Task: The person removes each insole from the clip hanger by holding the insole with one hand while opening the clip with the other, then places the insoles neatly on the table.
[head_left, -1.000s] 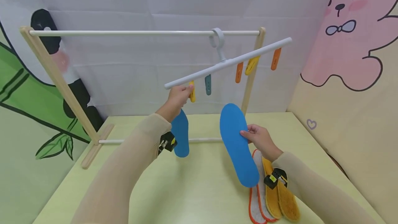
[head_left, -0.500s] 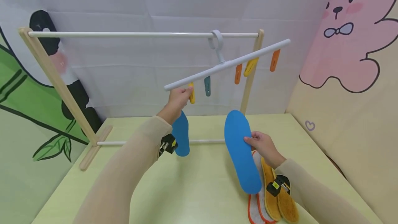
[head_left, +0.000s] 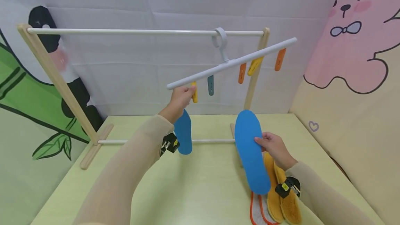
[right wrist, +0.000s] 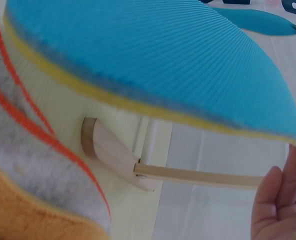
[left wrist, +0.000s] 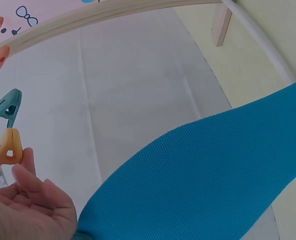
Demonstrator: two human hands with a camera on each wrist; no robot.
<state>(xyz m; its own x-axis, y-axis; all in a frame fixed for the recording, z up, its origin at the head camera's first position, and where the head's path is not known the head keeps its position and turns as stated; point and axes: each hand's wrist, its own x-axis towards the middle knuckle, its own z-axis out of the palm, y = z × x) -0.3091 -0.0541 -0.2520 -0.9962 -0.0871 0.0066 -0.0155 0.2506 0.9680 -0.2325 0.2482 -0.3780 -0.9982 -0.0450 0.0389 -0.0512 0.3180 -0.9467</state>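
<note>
My left hand [head_left: 180, 100] pinches a yellow clothes peg [head_left: 195, 92] near the low left end of a white clip hanger [head_left: 225, 64]. Finger and thumb lie either side of that peg [left wrist: 9, 146] in the left wrist view. Just below this hand, one blue insole [head_left: 183, 133] hangs down, its top hidden by the hand. My right hand [head_left: 276, 148] holds a second blue insole [head_left: 251, 152] by its right edge, thumb on the near face. The right wrist view shows this insole's ribbed surface [right wrist: 153, 60] and yellow edge. Further along the hanger is a teal peg [head_left: 210, 85].
The tilted hanger hooks over the top rail [head_left: 140, 32] of a wooden-sided rack [head_left: 59, 82]. Orange pegs [head_left: 280, 59] and another yellow peg [head_left: 255, 66] hang on its right half. Grey red-edged insoles [head_left: 257, 211] and tan fuzzy insoles [head_left: 289, 197] lie at the table's right.
My right hand has carried its insole to the right and slightly down, away from the hanging one. The left hand keeps its hold on the yellow clothes peg.
</note>
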